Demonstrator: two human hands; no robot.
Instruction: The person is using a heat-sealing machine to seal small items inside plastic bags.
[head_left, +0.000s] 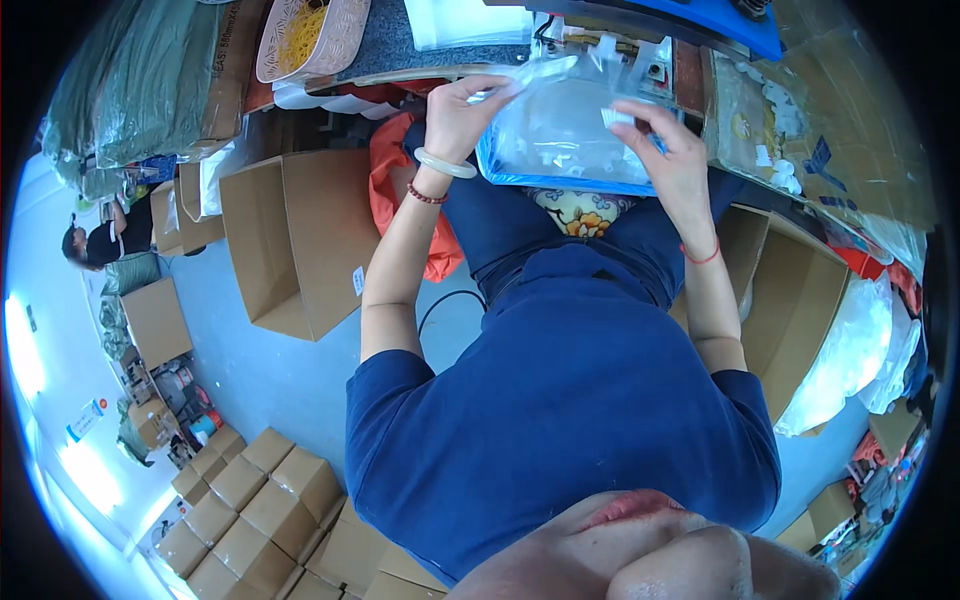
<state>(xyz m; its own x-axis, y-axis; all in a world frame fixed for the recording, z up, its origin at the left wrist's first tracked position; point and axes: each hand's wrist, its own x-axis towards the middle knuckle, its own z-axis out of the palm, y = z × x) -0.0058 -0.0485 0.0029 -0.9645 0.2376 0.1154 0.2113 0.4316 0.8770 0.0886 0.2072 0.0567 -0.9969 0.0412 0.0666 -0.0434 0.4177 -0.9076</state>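
My left hand (464,118) is closed, its thumb and fingers pinching a strip of clear plastic film (545,72) that stretches to the right. Opposite it, my right hand (668,145) pinches a small white piece (614,117) between thumb and fingertips; its exact kind is too small to make out. Below and between both hands, a shallow blue-edged tray (570,181) lined with clear plastic rests over my lap. Small whitish bits lie inside it. Beyond the tray, metal parts of a machine (655,72) show at the table edge, partly hidden by the film.
A pink basket (335,35) of yellow rubber bands stands at the far left of the table. Open cardboard boxes flank me, one left (325,230) and one right (795,290). Stacked cartons (245,510) fill the floor at lower left. A person (110,235) is at the far left.
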